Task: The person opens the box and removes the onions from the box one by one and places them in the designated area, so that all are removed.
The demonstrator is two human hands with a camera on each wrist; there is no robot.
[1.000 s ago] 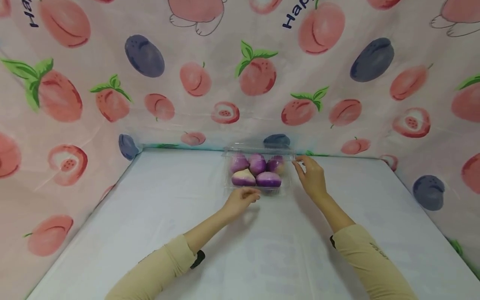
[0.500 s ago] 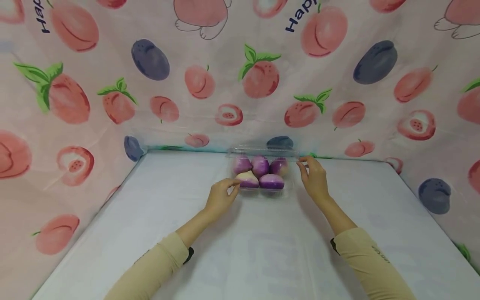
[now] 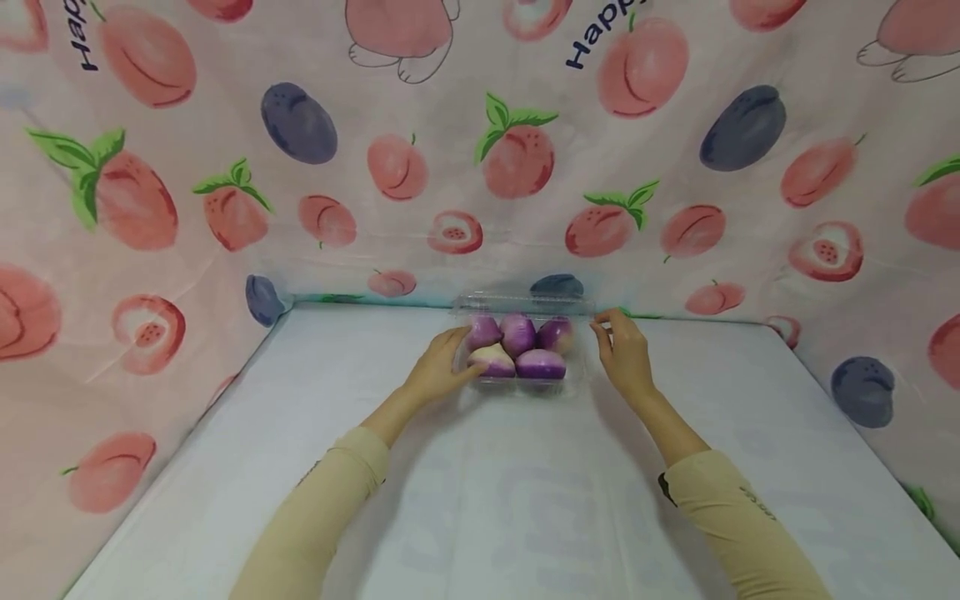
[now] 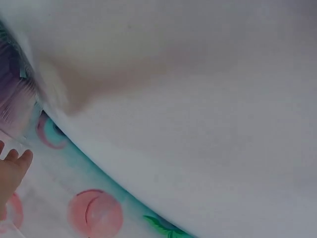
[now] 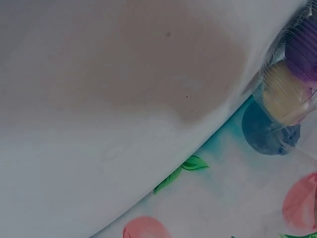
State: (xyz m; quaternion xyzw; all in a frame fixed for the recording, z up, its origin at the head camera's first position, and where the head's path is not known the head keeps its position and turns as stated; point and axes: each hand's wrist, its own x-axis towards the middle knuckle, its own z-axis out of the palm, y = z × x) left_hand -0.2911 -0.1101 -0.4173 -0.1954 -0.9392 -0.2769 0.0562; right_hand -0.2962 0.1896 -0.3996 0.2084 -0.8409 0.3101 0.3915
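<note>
In the head view, a clear plastic clamshell container [image 3: 573, 383] stands at the far side of the table, holding several purple onions [image 3: 542, 364], one with a cream-coloured top. Its clear lid [image 3: 525, 305] is raised at the back. My left hand [image 3: 435, 367] is at the container's left side, thumb by the front left corner and fingers extended along the left wall. Its fingers [image 4: 15, 163] show at the edge of the left wrist view, close to the clear plastic. My right hand [image 3: 628, 354] pinches the lid's right corner between thumb and fingertips.
A white cloth covers the table [image 3: 525, 492]. Right behind the container rises a fruit-printed curtain [image 3: 420, 233], which also runs along the left and right sides of the table.
My left hand has moved from in front of the container leftward and then forward to its left side, with its fingers spreading. The right hand stays at the lid's corner.
</note>
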